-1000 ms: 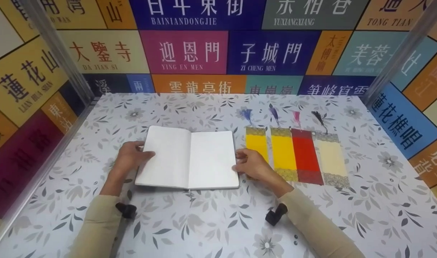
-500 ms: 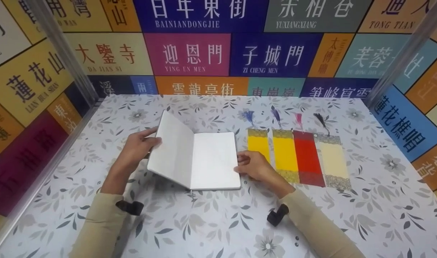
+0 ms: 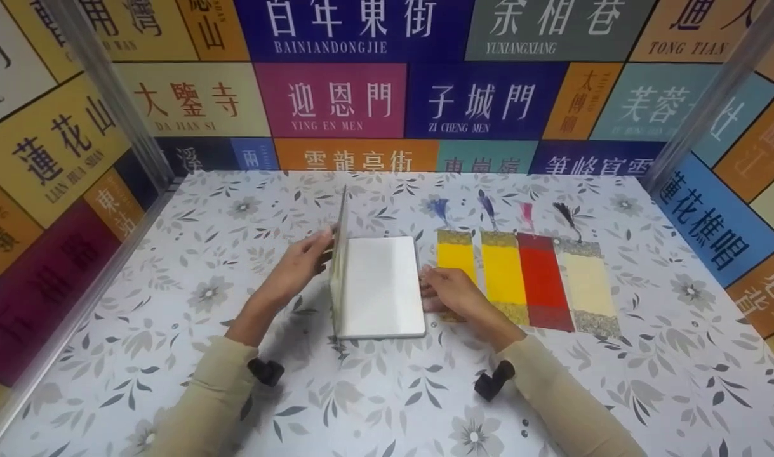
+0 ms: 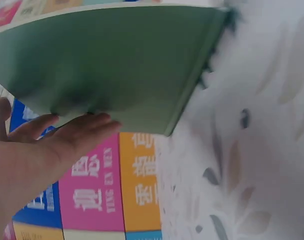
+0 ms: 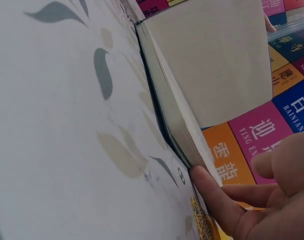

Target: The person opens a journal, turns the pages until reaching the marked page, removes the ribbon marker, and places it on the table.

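Note:
A notebook (image 3: 383, 285) with blank white pages lies on the table, its left cover raised nearly upright. That cover's outer side (image 4: 116, 60) is green in the left wrist view. My left hand (image 3: 298, 263) touches the outside of the raised cover, fingers fairly straight. On the other side, my right hand (image 3: 453, 292) rests beside the notebook's right edge. A fingertip (image 5: 204, 180) touches that edge in the right wrist view, and the thumb (image 5: 264, 165) stands apart from the pages.
Right of the notebook lie tasselled bookmarks: two yellow ones (image 3: 504, 273), a red one (image 3: 545, 279) and a cream one (image 3: 590, 285). Flowered cloth covers the table (image 3: 361, 406). Sign-printed panels (image 3: 336, 98) stand at the back and sides.
The left cover has swung up from lying flat to nearly upright. My left hand has moved right with it and its thumb no longer lies on the page. The right thumb has come off the page edge.

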`<state>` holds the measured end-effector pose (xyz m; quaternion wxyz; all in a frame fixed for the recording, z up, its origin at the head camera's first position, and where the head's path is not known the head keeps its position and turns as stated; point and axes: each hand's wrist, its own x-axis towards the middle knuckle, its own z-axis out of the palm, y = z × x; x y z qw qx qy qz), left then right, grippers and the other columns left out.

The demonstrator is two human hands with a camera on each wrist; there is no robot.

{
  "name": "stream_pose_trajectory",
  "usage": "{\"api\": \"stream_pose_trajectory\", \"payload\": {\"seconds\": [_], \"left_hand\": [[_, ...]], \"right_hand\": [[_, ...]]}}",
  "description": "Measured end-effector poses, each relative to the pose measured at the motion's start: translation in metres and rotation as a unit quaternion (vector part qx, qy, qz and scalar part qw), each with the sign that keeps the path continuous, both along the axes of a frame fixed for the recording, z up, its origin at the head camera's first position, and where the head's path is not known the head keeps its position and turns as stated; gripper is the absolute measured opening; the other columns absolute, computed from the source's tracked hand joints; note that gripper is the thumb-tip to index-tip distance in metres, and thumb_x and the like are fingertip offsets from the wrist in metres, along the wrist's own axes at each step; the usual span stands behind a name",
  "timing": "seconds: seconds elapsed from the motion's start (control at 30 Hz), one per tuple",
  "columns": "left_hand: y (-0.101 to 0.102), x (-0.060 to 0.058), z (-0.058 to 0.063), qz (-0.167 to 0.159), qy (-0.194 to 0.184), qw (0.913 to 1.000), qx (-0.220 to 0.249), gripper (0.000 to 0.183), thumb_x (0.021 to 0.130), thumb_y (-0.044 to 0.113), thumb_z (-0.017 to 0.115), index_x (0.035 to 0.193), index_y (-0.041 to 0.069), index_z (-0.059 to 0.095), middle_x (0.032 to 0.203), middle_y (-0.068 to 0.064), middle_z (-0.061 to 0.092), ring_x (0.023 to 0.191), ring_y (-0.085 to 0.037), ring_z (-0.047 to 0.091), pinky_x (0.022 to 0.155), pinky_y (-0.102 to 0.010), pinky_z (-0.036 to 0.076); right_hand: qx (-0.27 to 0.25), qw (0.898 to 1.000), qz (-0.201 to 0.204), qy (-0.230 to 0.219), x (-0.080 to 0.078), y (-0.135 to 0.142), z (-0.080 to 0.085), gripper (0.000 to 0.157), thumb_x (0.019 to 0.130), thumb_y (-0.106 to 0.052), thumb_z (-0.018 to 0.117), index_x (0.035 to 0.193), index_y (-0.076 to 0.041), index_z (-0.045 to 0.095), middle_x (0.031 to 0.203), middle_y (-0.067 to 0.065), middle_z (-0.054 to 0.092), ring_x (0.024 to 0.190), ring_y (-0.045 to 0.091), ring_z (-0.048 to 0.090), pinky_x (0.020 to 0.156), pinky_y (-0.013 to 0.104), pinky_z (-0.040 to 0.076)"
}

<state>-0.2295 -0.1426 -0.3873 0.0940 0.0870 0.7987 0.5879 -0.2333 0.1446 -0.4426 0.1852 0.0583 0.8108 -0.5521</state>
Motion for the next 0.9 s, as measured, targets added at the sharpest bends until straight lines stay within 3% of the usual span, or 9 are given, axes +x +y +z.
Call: {"api": "stream_pose_trajectory", "payload": {"seconds": [0.17, 0.3, 0.4, 0.53, 0.6, 0.73, 0.8, 0.9], "left_hand": [[0.022, 0.002, -0.014, -0.037, 0.046, 0.9928, -0.104, 0.058, 0.107, 0.043, 0.04, 0.156, 0.012, 0.034, 0.163, -0.013, 0.034, 0.151, -0.033, 0.033, 0.125, -0.047, 0.027], [0.034, 0.004, -0.023, -0.066, 0.029, 0.986, -0.151, 0.06, 0.105, 0.04, 0.047, 0.158, 0.016, 0.031, 0.165, -0.012, 0.03, 0.152, -0.033, 0.031, 0.125, -0.048, 0.028], [0.041, 0.005, -0.03, -0.099, 0.022, 0.9712, -0.215, 0.063, 0.103, 0.037, 0.054, 0.158, 0.016, 0.031, 0.167, -0.015, 0.022, 0.153, -0.034, 0.027, 0.126, -0.047, 0.026], [0.047, 0.007, -0.035, -0.14, 0.032, 0.9428, -0.301, 0.066, 0.098, 0.032, 0.063, 0.155, 0.012, 0.036, 0.168, -0.021, 0.013, 0.154, -0.039, 0.02, 0.126, -0.048, 0.024], [0.05, 0.008, -0.035, -0.147, 0.029, 0.9315, -0.332, 0.067, 0.097, 0.033, 0.065, 0.155, 0.012, 0.038, 0.168, -0.021, 0.011, 0.155, -0.04, 0.015, 0.127, -0.049, 0.022], [0.053, 0.011, -0.036, -0.149, 0.031, 0.9177, -0.367, 0.066, 0.096, 0.035, 0.066, 0.153, 0.012, 0.042, 0.168, -0.02, 0.012, 0.156, -0.04, 0.011, 0.127, -0.051, 0.021], [0.054, 0.012, -0.035, -0.149, 0.046, 0.914, -0.374, 0.064, 0.095, 0.035, 0.067, 0.15, 0.01, 0.046, 0.166, -0.022, 0.018, 0.154, -0.042, 0.016, 0.126, -0.051, 0.024], [0.055, 0.011, -0.033, -0.157, 0.091, 0.9026, -0.39, 0.053, 0.093, 0.033, 0.07, 0.137, 0.004, 0.061, 0.155, -0.027, 0.041, 0.14, -0.042, 0.045, 0.116, -0.049, 0.042]], "right_hand": [[-0.054, 0.998, -0.008, -0.028, -0.005, 0.005, 0.004, 0.062, 0.107, -0.051, 0.03, 0.138, -0.005, 0.057, 0.125, 0.017, 0.068, 0.09, 0.019, 0.074, 0.083, 0.033, 0.063], [-0.059, 0.998, -0.002, -0.032, -0.007, 0.009, 0.005, 0.065, 0.107, -0.054, 0.027, 0.141, -0.005, 0.054, 0.13, 0.017, 0.068, 0.1, 0.022, 0.074, 0.085, 0.032, 0.062], [-0.06, 0.998, -0.001, -0.03, -0.006, 0.009, 0.005, 0.062, 0.107, -0.052, 0.031, 0.142, -0.006, 0.053, 0.132, 0.016, 0.067, 0.108, 0.025, 0.072, 0.089, 0.033, 0.062], [-0.038, 0.999, 0.009, -0.012, -0.001, 0.005, 0.003, 0.051, 0.104, -0.038, 0.051, 0.144, -0.007, 0.052, 0.133, 0.015, 0.065, 0.109, 0.024, 0.07, 0.092, 0.034, 0.061], [-0.007, 1.0, 0.018, 0.002, 0.002, 0.004, 0.002, 0.05, 0.1, -0.029, 0.062, 0.145, -0.01, 0.052, 0.132, 0.012, 0.065, 0.105, 0.022, 0.07, 0.087, 0.031, 0.062], [0.05, 0.997, 0.032, 0.04, 0.005, 0.001, -0.001, 0.055, 0.092, -0.015, 0.071, 0.144, -0.012, 0.054, 0.127, 0.009, 0.065, 0.1, 0.02, 0.067, 0.067, 0.025, 0.056], [0.065, 0.996, 0.032, 0.053, 0.007, 0.001, -0.002, 0.055, 0.091, -0.01, 0.072, 0.143, -0.011, 0.055, 0.124, 0.01, 0.066, 0.098, 0.02, 0.064, 0.062, 0.023, 0.051], [0.068, 0.996, 0.028, 0.047, 0.008, 0.0, -0.001, 0.053, 0.09, -0.007, 0.072, 0.141, -0.012, 0.058, 0.12, 0.01, 0.067, 0.093, 0.021, 0.064, 0.06, 0.021, 0.049]]}}
